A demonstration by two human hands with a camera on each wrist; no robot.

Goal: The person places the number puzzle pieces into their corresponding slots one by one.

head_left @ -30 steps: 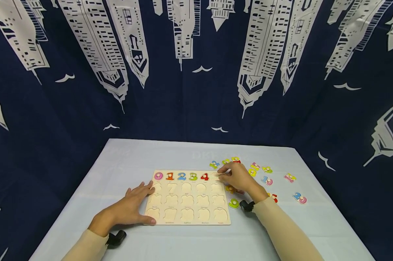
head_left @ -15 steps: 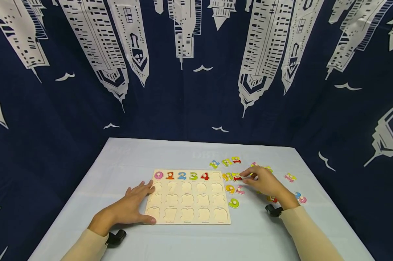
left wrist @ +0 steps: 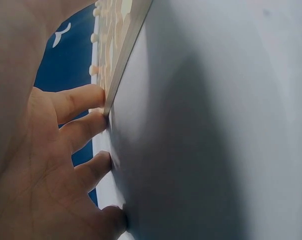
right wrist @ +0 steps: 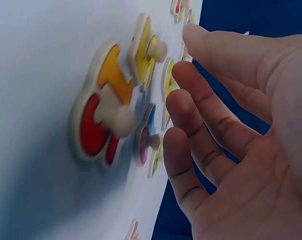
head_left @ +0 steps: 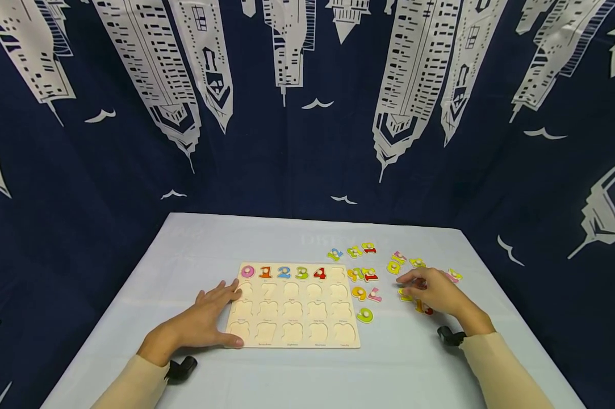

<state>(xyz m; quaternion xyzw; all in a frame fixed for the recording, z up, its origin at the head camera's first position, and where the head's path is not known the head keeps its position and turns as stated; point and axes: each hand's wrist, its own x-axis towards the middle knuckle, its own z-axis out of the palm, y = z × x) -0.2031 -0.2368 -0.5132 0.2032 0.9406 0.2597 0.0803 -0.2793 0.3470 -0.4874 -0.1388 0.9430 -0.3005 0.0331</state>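
Note:
A wooden number puzzle board [head_left: 293,335] lies on the table, with pieces 0 to 4 [head_left: 284,272] seated in its top row and the other slots bare. My left hand [head_left: 212,312] rests flat on the board's left edge, fingers straight; the left wrist view shows those fingers [left wrist: 83,125] against the board's edge [left wrist: 125,47]. My right hand [head_left: 419,286] hovers, holding nothing, over loose number pieces to the right of the board. In the right wrist view its fingers [right wrist: 200,115] are loosely bent just above an orange and red knobbed piece [right wrist: 98,122].
Several loose coloured pieces lie right of the board: a yellow 9 [head_left: 359,293], a green 0 [head_left: 365,315], a yellow and red pair [head_left: 363,275], others behind [head_left: 353,250]. A yellow piece [right wrist: 143,52] and a blue-pink piece [right wrist: 146,140] lie near my right fingers. Dark printed curtains surround the table [head_left: 266,238].
My right hand has moved rightward from the board's top right corner to above the loose pieces. The left hand has stayed on the board's edge.

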